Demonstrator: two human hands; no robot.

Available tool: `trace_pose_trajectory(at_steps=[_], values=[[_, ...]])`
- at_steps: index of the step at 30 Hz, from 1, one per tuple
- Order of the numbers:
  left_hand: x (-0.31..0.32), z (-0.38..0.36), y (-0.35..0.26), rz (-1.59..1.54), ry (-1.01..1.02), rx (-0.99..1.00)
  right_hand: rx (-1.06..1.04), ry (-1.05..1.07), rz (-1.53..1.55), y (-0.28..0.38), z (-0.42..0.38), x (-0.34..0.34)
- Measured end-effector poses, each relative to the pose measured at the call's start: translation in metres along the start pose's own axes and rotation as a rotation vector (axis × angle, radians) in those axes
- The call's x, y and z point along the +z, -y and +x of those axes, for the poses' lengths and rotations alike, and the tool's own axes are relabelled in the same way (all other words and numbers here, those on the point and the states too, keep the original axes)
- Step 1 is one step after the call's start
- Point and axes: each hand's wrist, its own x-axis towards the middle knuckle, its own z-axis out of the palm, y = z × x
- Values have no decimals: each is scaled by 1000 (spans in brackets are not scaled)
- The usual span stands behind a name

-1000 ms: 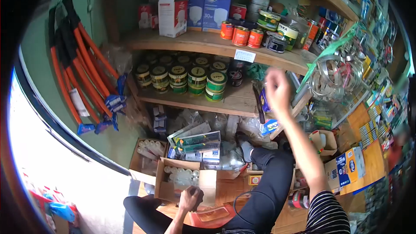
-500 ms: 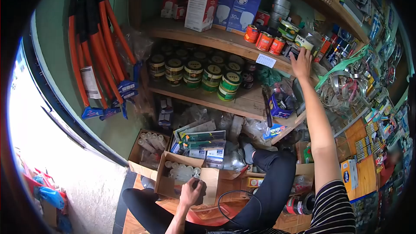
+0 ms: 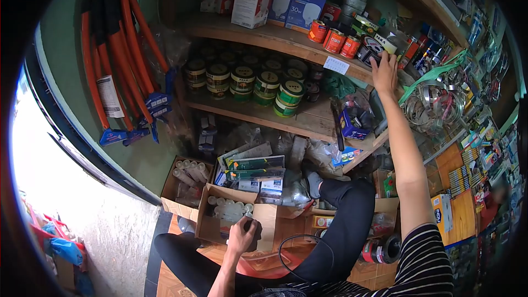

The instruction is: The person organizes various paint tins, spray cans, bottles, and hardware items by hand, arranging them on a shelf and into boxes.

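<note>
Right fingers (image 3: 384, 65) touch a dark can (image 3: 369, 49), left fingers (image 3: 242, 226) curl near a box (image 3: 211, 231) of tubes (image 3: 231, 209); I can't tell either's grip.

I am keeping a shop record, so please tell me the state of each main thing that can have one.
Dark can, looks tilted
Right hand, fingers at dark can, grip unclear
Left hand, fingers curled, grasp unclear
Front cardboard box, open
Green cans, upright, stacked, lids on
Orange cans, upright
Orange handles, hanging
White box, standing upright
</note>
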Motion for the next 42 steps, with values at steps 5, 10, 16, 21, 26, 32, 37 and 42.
trace_pose_trajectory(at_steps=[5,10,16,21,26,32,37,42], values=[[0,-2,-3,17,-10,32,-50,-107,21,6,-13,-5],[1,-2,0,6,10,13,-110,-180,70,-2,-24,-3],[3,-1,2,63,-13,61,-125,-164,62,-3,-28,-10],[1,0,2,2,37,-36,-100,-209,105,-2,-33,-10],[0,1,1,23,18,-12,-18,-231,162,-5,-27,-9],[0,2,5,18,7,5,410,-129,420,-14,12,3],[-3,3,3,50,-14,31,596,-324,656,-14,10,-1],[-9,3,-6,12,-7,-13,410,45,1012,54,-69,-84]])
